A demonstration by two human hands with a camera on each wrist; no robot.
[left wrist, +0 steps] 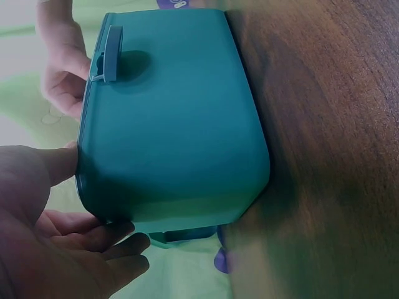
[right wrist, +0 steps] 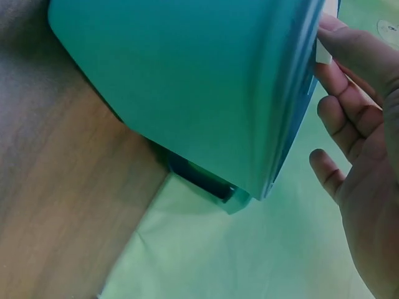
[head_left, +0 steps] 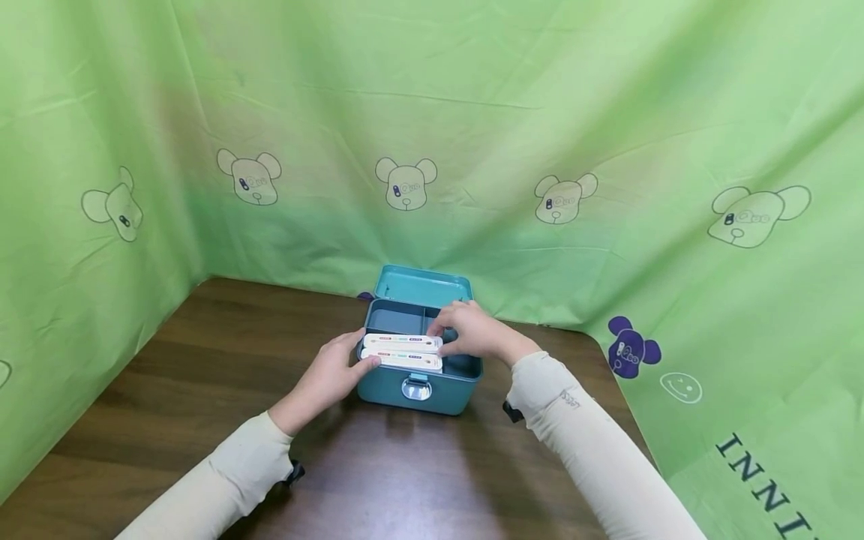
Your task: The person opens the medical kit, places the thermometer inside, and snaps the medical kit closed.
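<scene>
A teal metal storage box [head_left: 412, 394] stands on the table with its lid [head_left: 424, 285] raised at the back. Two slim white packets [head_left: 401, 360] with small coloured print lie side by side in its front part. My left hand [head_left: 334, 371] rests at the box's left front corner, thumb over the rim by the packets' left ends; its other fingers extend by the left side in the left wrist view. From the right, my right hand [head_left: 472, 330] reaches over the box. In the right wrist view its thumb and index finger pinch the end of a white packet [right wrist: 324, 50].
Thin dividers [head_left: 424, 321] split the box's inside into compartments. A metal latch [head_left: 416, 387] sits on its front wall. The brown wooden table [head_left: 270, 330] is bordered behind and at both sides by a green cloth [head_left: 472, 112] with bear-head prints.
</scene>
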